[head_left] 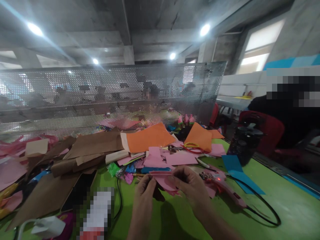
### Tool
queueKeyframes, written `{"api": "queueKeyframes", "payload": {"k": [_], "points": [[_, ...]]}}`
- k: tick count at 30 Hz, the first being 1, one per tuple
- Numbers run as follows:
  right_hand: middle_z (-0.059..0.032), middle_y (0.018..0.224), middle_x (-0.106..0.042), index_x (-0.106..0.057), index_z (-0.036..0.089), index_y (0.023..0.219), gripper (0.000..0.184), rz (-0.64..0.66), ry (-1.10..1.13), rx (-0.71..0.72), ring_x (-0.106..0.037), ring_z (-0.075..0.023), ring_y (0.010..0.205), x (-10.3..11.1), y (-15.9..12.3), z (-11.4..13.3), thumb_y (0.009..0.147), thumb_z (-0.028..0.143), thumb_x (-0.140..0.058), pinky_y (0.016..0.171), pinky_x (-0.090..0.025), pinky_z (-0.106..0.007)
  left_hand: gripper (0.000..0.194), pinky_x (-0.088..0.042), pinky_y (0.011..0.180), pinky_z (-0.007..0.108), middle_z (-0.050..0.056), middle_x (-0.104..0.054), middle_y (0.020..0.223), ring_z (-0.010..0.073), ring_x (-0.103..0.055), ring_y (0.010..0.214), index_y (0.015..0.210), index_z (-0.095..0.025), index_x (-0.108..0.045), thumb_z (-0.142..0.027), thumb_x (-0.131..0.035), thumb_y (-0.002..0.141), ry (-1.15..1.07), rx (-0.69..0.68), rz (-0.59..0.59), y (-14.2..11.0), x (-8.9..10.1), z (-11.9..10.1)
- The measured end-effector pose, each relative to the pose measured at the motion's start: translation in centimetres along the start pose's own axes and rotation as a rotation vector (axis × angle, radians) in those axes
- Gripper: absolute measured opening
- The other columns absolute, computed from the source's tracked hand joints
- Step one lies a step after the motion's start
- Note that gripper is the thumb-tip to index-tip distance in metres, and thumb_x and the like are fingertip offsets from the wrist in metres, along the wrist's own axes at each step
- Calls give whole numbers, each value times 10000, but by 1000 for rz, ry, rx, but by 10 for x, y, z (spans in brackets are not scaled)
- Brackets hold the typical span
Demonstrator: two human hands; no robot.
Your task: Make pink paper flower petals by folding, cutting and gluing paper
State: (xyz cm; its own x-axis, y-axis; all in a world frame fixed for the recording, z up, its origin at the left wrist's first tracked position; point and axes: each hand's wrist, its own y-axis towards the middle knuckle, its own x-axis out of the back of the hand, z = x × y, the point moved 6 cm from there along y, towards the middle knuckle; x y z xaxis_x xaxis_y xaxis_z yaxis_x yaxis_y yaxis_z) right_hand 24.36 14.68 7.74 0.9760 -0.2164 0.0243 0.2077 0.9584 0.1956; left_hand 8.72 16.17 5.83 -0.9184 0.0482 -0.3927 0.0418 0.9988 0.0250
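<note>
Between my two hands is a small pink piece made of layered sheets (163, 180), perhaps felt or paper, with ragged lower edges. My left hand (146, 186) pinches its left end between thumb and fingers. On the opposite end, my right hand (186, 181) grips it, thumb toward me. The piece is raised a little over the green tabletop (175, 220). To the right of my right hand lies a pink glue gun (231, 191) with a lit red light and a black cord. Flat pink sheets (181, 158) lie just beyond my hands.
Brown sheets (95, 145), orange sheets (147, 138) and blue strips (240, 173) crowd the table. A dark bottle (243, 143) stands at right, a white plug (48, 226) at front left. A perforated metal screen (112, 96) closes the back. Another person (295, 113) sits at right.
</note>
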Motion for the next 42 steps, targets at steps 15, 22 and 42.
{"api": "queueKeyframes", "payload": {"k": [15, 22, 42], "points": [[37, 612, -548, -617, 200, 709, 236, -30, -42, 23, -467, -136, 582, 5, 2, 5, 700, 376, -773, 546, -366, -263, 382, -438, 442, 212, 1, -639, 592, 108, -546, 407, 822, -151, -671, -519, -703, 722, 38, -25, 16, 1, 0, 5], [31, 627, -562, -616, 201, 709, 221, -35, -50, 33, -475, -139, 590, 6, 3, 5, 703, 358, -771, 550, -363, -265, 391, -447, 440, 215, 7, -645, 605, 119, -564, 431, 865, -151, -673, -524, -683, 749, 52, -36, 53, 0, -1, 6], [43, 608, -531, -569, 193, 699, 205, -90, -64, 45, -467, -130, 571, 7, 1, 9, 700, 314, -734, 522, -366, -242, 489, -477, 451, 229, -6, -657, 555, 169, -646, 480, 942, -153, -647, -554, -728, 674, 11, 37, 10, -2, 0, 16]]}}
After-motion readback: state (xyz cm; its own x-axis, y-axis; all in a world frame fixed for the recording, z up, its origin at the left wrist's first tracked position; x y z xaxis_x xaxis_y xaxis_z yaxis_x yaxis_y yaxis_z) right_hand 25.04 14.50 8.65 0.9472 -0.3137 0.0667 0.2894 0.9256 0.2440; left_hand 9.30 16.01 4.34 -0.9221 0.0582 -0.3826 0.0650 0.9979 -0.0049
